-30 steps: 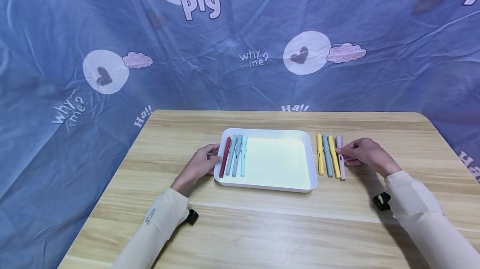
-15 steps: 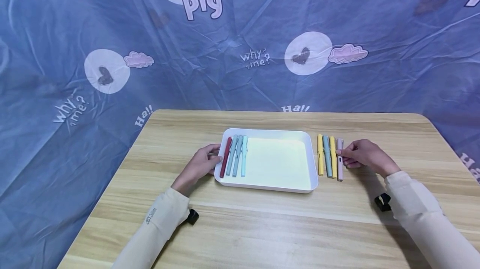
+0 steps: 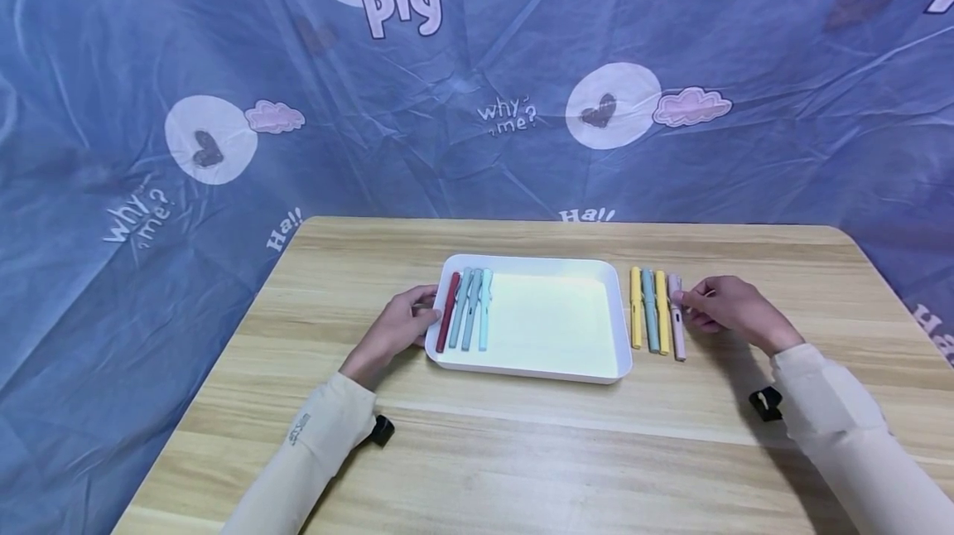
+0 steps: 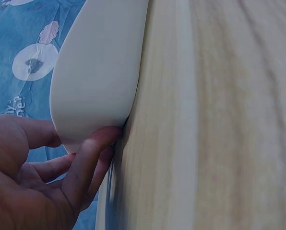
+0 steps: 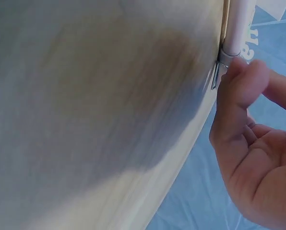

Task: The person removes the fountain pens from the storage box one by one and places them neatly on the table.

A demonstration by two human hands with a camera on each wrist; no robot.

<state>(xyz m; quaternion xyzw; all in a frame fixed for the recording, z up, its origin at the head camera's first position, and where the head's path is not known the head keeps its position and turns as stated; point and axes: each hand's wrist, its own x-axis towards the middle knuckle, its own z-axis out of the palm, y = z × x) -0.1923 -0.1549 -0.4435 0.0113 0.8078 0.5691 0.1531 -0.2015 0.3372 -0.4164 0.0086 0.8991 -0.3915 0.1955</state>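
My left hand [image 3: 395, 324] grips the left wall of a white tray [image 3: 551, 320]; in the left wrist view its thumb is over the rim and its fingers are against the outer wall. Inside the tray's left end lie a dark red pen [image 3: 448, 311], two grey-blue pens [image 3: 471, 311] and a light aqua pen [image 3: 484, 315], side by side. Right of the tray, my right hand [image 3: 730, 309] pinches a lilac pen [image 3: 679, 336] near its upper half. The right wrist view shows thumb and finger at the pen [image 5: 238, 26], which stays low at the table.
Between tray and lilac pen lie a yellow pen [image 3: 636, 311], a blue pen [image 3: 651, 315] and another yellow pen [image 3: 662, 315], roughly parallel. The wooden table [image 3: 522, 452] ends at the back before a blue printed cloth [image 3: 447, 162].
The lilac pen swung straighter, then tilted slightly again, its lower end shifting a little right. The neighbouring yellow pen was straightened beside the blue one. My left hand and the tray stayed put.
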